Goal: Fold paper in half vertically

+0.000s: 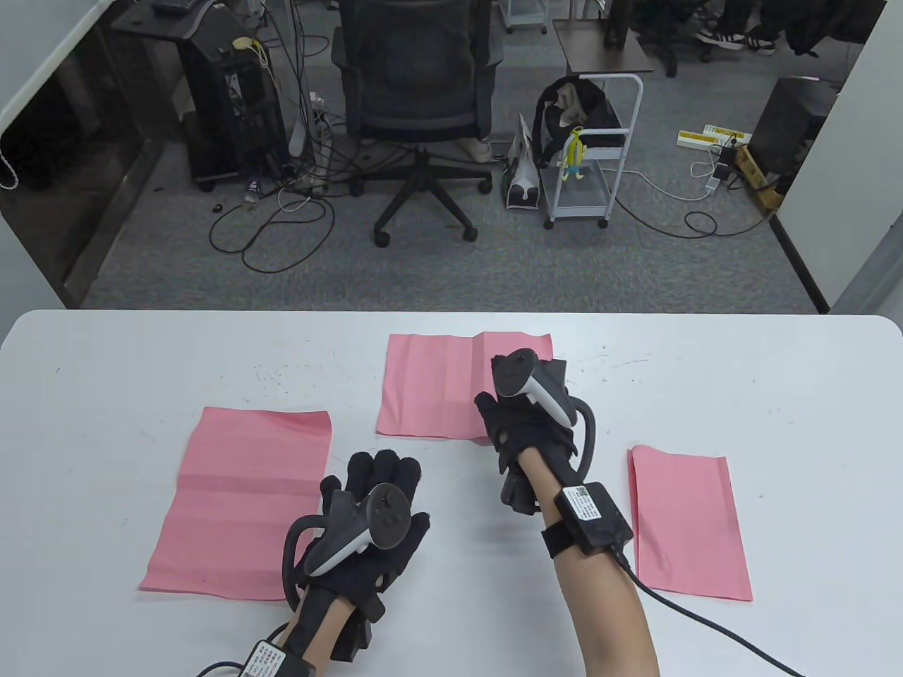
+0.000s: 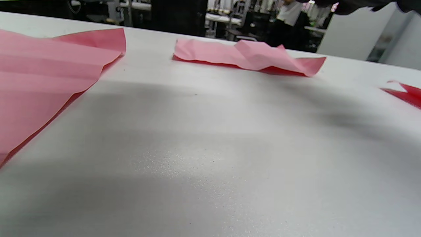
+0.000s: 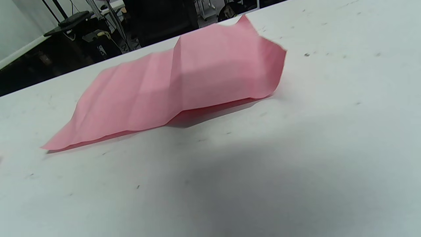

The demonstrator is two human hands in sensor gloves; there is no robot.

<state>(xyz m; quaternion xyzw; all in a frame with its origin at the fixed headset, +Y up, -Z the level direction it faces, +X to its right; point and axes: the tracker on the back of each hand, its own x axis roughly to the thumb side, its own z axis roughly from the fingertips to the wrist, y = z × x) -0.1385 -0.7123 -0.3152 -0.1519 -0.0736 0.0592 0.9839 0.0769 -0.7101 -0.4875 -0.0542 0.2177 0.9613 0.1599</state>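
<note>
Three pink paper sheets lie on the white table [image 1: 776, 395]. The middle sheet [image 1: 430, 388] is creased and buckled, and its right corner curls up in the right wrist view [image 3: 184, 85]. My right hand [image 1: 536, 409] hovers over this sheet's near right corner. No finger touches the paper in the right wrist view. My left hand [image 1: 377, 493] is held flat with fingers spread over bare table, just right of the left sheet [image 1: 240, 501]. It holds nothing. The left sheet [image 2: 49, 75] and the middle sheet [image 2: 243, 54] also show in the left wrist view.
A narrower, folded pink sheet [image 1: 688, 522] lies at the right, beside my right forearm; its corner shows in the left wrist view [image 2: 406, 93]. The table's far edge [image 1: 451, 312] runs just behind the middle sheet. Glove cables trail off the near edge.
</note>
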